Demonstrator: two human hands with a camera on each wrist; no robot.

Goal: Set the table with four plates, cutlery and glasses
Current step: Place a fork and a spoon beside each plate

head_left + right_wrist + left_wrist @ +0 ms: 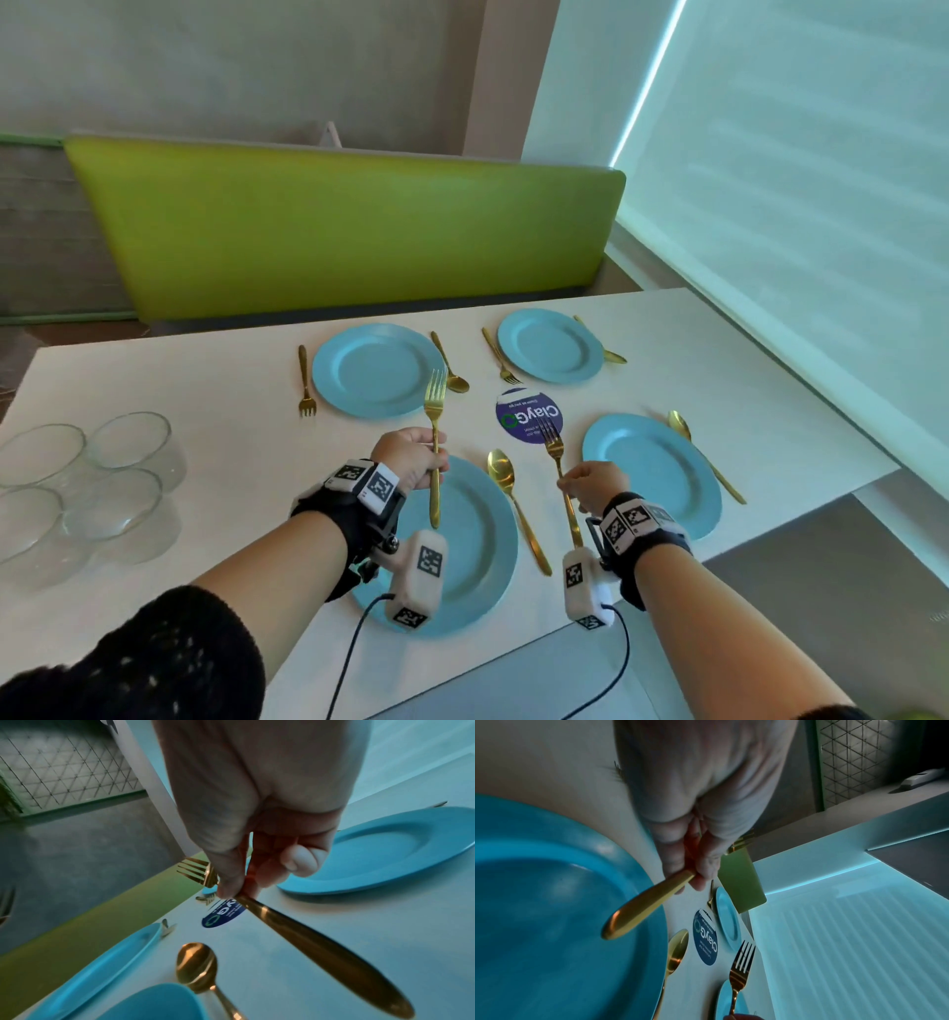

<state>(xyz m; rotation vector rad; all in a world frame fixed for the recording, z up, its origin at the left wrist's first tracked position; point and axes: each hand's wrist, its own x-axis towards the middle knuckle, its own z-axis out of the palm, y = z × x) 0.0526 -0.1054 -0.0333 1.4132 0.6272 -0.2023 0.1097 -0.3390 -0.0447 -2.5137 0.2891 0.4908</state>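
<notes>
A: Holding a gold fork in each hand, we have both off the desk (pixel 513 663). Our left hand (pixel 408 457) has its grip clamped on the left fork (pixel 435 442), tines toward 12 o'clock, handle over the near plate (pixel 475 552).

B: And our right hand (pixel 593 488) has its grip pinched on the right fork (pixel 560 473), which hangs between the near spoon (pixel 508 493) at its 9 o'clock and the right plate (pixel 660 473) at its 3 o'clock. Its tines reach over the round sticker (pixel 529 413).

A: From the right wrist, the thumb and fingers (pixel 298 860) curl round that handle.

B: Two far plates sit at 12 o'clock: the far-left plate (pixel 375 367) and the far-right plate (pixel 549 344), each with a fork and a spoon beside it.

A: Another spoon (pixel 706 455) lies at the right plate's 3 o'clock.

B: Four glasses (pixel 82 483) stand clustered at 9 o'clock, well apart from the plates.
</notes>
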